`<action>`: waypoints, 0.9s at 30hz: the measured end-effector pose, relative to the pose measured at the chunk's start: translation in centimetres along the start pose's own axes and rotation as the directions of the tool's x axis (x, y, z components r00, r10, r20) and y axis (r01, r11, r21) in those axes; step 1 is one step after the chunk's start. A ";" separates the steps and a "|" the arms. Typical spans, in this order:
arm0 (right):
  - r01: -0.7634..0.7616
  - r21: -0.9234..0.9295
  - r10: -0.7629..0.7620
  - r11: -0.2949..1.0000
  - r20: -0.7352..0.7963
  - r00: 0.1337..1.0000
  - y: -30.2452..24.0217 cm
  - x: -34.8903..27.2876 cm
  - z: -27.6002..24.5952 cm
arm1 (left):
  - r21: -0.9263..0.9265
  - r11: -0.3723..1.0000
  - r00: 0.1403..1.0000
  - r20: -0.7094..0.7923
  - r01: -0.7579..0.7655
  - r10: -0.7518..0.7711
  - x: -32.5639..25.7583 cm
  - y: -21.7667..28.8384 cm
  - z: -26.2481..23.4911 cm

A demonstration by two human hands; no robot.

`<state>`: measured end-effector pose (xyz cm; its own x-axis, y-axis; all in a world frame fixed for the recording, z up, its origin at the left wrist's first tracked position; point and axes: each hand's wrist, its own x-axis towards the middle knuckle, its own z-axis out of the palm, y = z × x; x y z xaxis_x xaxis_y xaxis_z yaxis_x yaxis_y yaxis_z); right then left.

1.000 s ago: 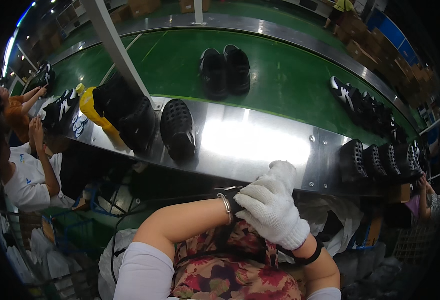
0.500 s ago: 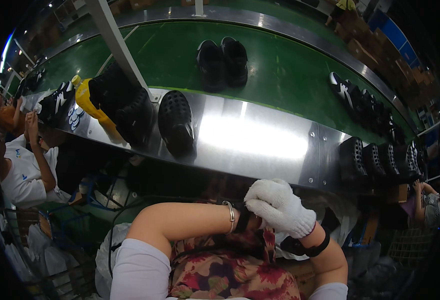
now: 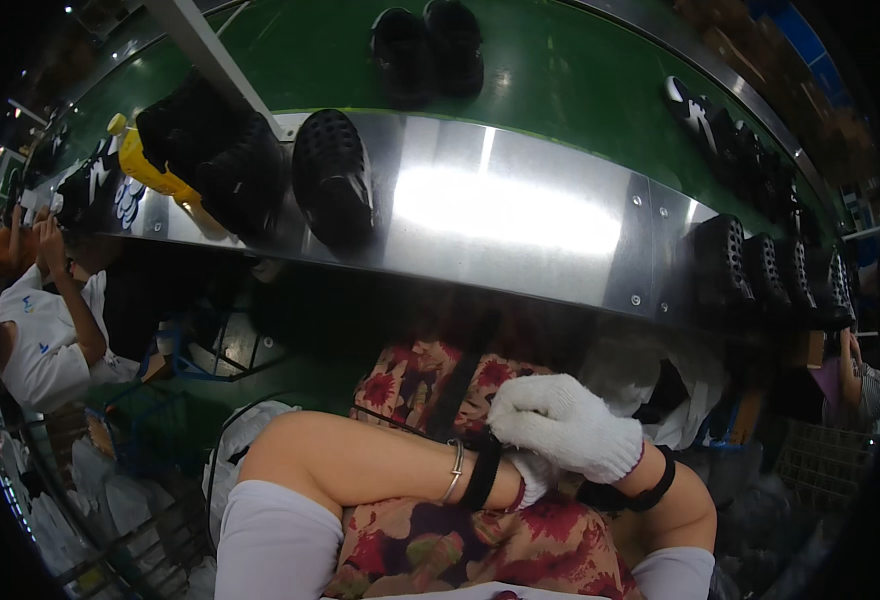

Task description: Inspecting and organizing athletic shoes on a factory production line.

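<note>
Below the steel desk (image 3: 520, 215) | right hand (image 3: 565, 430), gloved, had dropped from the desk edge to the lap | its grip closed over the left hand (image 3: 530, 478), pulling on a white glove (image 3: 532, 472) | black clog (image 3: 332, 180) untouched above.

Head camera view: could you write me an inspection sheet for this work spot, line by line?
Surface: shiny steel ledge along a green conveyor belt.
Job's things: white knit glove on the right hand; the left hand is mostly hidden under it, with white fabric at its wrist.
Clutter: black perforated shoe and yellow bottle on the ledge; black shoe pair on the belt; a row of black shoes at the right.
Grippers: hands touching above a floral apron.
Cables: nothing seen.
Surroundings: a co-worker in white at the left.
</note>
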<state>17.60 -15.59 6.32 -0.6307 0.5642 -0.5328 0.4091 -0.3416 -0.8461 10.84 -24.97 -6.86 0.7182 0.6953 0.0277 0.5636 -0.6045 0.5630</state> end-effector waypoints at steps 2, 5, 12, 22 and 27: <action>-0.059 0.035 0.060 0.998 -0.033 0.998 0.1 0.4 0.2 | -0.030 0.999 1.000 -0.007 -0.013 0.013 -1.5 -0.6 0.4; -0.085 0.049 0.089 0.995 -0.082 0.993 0.4 0.7 0.2 | -0.067 0.997 0.999 -0.017 -0.029 0.028 -1.9 0.5 1.6; -0.151 -0.038 0.146 0.988 -0.109 0.983 1.2 1.9 -0.9 | 0.122 0.987 0.922 0.358 0.108 -0.146 1.1 1.7 -2.2; 0.010 -0.180 -0.009 0.984 0.005 1.000 2.4 2.4 -2.0 | -0.036 0.991 0.989 0.077 0.125 -0.122 0.8 1.3 -3.1; 0.008 -0.143 0.010 0.990 0.127 0.992 1.7 2.7 -2.9 | -0.060 0.976 0.884 0.438 0.207 -0.161 1.8 1.0 -4.1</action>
<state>18.49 -12.47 3.54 -0.7052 0.4609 -0.5388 0.4940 -0.2257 -0.8397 11.03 -22.71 -2.83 0.7233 0.5418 -0.4282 0.6748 -0.4229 0.6048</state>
